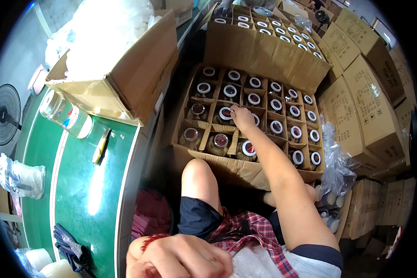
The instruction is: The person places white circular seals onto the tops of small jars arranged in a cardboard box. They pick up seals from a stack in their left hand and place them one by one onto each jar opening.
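Observation:
My right hand [243, 117] reaches into an open cardboard carton [227, 167] with dividers. Its fingers close at the edge of a white ring-shaped lid [225, 113] on top of a glass jar. Most jars around it wear the same white rings over dark red centres. A few at the near left, such as one clear-topped jar [220, 140], show no white ring. Low in the picture and close up, my left hand [185, 257] is curled, with a red band at the wrist. Whatever lies inside its fingers is hidden.
Left is a green bench [78, 185] with a yellow-handled cutter [101, 147], a clear jar [67, 113], gloves [72, 245] and a carton [143, 65] of plastic bags. Another carton of jars [282, 31] stands beyond, a gloved hand [223, 8] beside it. Stacked cartons [361, 102] line the right.

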`<action>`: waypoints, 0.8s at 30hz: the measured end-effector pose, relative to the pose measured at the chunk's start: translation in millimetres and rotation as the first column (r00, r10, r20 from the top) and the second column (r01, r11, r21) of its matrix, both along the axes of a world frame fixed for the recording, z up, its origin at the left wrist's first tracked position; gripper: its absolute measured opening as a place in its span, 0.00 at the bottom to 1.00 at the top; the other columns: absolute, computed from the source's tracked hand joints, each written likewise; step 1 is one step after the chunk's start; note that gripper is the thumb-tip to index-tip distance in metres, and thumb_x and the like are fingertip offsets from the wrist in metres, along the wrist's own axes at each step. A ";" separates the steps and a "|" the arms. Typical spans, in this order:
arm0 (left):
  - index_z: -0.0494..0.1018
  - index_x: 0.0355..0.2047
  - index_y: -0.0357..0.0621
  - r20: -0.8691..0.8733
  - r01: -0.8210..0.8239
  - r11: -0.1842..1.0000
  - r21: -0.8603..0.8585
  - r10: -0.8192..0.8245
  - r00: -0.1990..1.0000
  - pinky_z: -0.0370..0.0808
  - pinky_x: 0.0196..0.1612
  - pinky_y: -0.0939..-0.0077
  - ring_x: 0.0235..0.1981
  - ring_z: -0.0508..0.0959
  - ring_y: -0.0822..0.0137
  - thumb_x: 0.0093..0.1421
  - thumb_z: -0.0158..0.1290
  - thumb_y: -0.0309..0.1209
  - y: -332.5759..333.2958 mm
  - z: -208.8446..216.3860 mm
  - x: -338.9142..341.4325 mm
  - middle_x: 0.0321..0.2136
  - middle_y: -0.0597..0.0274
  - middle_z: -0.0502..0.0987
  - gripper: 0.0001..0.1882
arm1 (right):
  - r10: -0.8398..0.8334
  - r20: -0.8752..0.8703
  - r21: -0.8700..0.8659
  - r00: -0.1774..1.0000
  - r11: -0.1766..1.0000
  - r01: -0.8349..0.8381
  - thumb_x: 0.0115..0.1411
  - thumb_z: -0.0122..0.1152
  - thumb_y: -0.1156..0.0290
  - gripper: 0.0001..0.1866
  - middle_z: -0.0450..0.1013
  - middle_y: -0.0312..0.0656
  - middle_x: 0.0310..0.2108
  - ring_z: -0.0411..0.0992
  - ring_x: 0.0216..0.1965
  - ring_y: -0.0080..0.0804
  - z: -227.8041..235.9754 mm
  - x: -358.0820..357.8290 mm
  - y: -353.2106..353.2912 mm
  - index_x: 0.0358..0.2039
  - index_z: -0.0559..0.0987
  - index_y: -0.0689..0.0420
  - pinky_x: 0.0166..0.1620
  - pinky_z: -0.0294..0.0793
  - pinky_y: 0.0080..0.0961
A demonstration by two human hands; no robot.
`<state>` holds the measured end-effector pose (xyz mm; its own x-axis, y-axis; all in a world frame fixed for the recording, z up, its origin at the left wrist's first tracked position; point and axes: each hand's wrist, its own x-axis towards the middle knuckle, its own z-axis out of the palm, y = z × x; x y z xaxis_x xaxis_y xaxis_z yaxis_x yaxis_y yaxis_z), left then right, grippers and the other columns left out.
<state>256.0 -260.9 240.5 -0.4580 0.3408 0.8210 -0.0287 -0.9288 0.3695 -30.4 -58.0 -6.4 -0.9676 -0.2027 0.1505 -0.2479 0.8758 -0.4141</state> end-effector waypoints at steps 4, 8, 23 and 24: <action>0.68 0.19 0.44 0.262 -0.634 0.705 -0.319 0.708 0.655 0.70 0.27 0.66 0.14 0.69 0.65 0.54 0.56 0.34 -16.8 5.9 31.6 0.17 0.64 0.68 0.12 | 0.041 -0.044 0.162 0.998 0.986 -0.033 0.55 0.55 0.69 0.11 0.73 0.50 0.42 0.72 0.43 0.50 -4.4 -16.5 9.7 0.38 0.78 0.55 0.43 0.73 0.42; 0.69 0.26 0.40 -0.282 -0.838 0.265 -0.477 0.857 0.431 0.70 0.34 0.69 0.23 0.71 0.65 0.53 0.56 0.32 -82.4 29.1 18.0 0.22 0.54 0.71 0.09 | 0.237 -0.156 0.311 0.959 0.933 -0.180 0.53 0.55 0.71 0.13 0.68 0.50 0.51 0.68 0.50 0.48 -16.5 -14.3 1.5 0.40 0.78 0.56 0.49 0.70 0.39; 0.66 0.53 0.35 -0.953 -0.419 -0.873 -0.250 0.299 -0.053 0.70 0.51 0.69 0.48 0.74 0.57 0.57 0.56 0.40 -304.5 94.2 -225.9 0.49 0.46 0.71 0.28 | 0.398 0.098 0.453 0.912 0.799 -0.396 0.52 0.54 0.74 0.14 0.62 0.42 0.60 0.66 0.54 0.44 4.0 2.7 -23.5 0.41 0.78 0.54 0.55 0.62 0.46; 0.63 0.55 0.33 -0.978 -0.395 -0.895 -0.206 0.197 0.064 0.68 0.55 0.66 0.52 0.71 0.54 0.56 0.58 0.42 -304.1 88.2 -237.1 0.53 0.44 0.68 0.33 | 0.382 0.111 0.439 0.917 0.809 -0.390 0.51 0.56 0.74 0.16 0.63 0.42 0.59 0.67 0.53 0.43 -0.6 -2.9 -18.9 0.42 0.77 0.53 0.55 0.62 0.47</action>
